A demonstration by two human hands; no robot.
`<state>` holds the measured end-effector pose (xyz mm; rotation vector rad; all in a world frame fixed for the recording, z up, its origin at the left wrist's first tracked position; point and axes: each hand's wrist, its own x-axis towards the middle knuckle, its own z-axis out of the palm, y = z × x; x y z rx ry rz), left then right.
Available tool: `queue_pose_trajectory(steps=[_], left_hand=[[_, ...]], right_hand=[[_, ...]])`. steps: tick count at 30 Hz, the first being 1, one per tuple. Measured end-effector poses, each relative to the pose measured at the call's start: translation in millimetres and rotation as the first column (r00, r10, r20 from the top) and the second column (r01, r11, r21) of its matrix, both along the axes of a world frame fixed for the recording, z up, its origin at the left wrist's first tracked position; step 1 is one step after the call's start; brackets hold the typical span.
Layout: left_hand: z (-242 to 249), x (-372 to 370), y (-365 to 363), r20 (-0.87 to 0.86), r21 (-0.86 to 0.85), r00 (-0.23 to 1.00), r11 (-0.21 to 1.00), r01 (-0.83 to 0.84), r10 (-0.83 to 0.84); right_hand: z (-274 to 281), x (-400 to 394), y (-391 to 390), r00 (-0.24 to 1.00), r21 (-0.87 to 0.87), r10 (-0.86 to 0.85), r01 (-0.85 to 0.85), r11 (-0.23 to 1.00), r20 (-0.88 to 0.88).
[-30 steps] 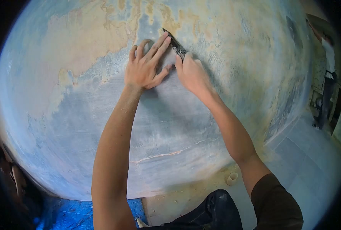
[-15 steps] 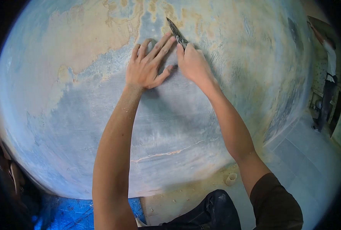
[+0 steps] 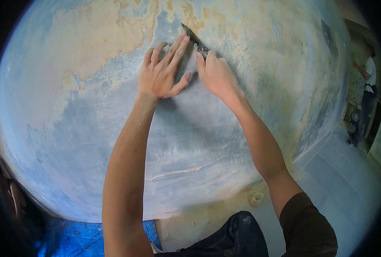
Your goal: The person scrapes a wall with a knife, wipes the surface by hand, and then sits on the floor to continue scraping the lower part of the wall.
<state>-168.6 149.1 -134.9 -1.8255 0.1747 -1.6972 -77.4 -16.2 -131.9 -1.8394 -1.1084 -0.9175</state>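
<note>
A large curved surface (image 3: 190,141) fills most of the view, with patchy grey-blue, cream and yellowish paint, rough in places. My right hand (image 3: 218,77) is closed around the handle of a knife (image 3: 193,38). Its dark, pointed blade slants up and to the left against the surface; the handle is mostly hidden in my fist. Flat on the surface to the left lies my left hand (image 3: 159,78), fingers spread. Two of its fingertips are at the blade's left edge, apparently touching it.
A pale cup-like object (image 3: 257,199) is on the dusty floor below my right forearm. Blue sheeting (image 3: 81,237) lies at lower left, grey floor tiles (image 3: 332,180) at right. Another person (image 3: 368,85) stands at the far right, and part of something dark shows at the left edge.
The knife's tip has shifted slightly left and down, my right hand with it. My left hand has slid a little left. The other person's arm is lower.
</note>
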Motion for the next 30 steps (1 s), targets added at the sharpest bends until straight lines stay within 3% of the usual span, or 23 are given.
queue_pose_trajectory(steps=[7,13,16,20,25,30], left_hand=[[-1,1,0,0.012,-0.012,1.000,1.000,0.007,-0.007],[2,2,2,-0.011,-0.014,1.000,1.000,0.025,-0.025],[4,2,2,-0.040,-0.047,0.999,0.998,0.034,-0.036],[5,3,4,-0.049,-0.080,0.995,0.994,0.078,-0.082],[6,5,4,-0.008,-0.128,1.000,0.992,0.018,-0.019],[4,6,4,0.015,-0.160,1.000,0.987,-0.024,0.026]], right_hand=[[-25,-12,-2,0.998,-0.074,-0.028,0.024,0.997,-0.058],[1,-7,2,0.999,-0.006,-0.030,0.030,1.000,-0.020],[-8,-15,1,0.996,-0.023,-0.020,0.018,1.000,-0.086],[-14,-8,-3,0.999,0.005,-0.002,0.002,1.000,-0.050],[14,3,1,1.000,0.026,-0.017,0.018,0.999,-0.022],[-8,-7,-5,0.998,-0.018,-0.041,0.040,0.999,-0.039]])
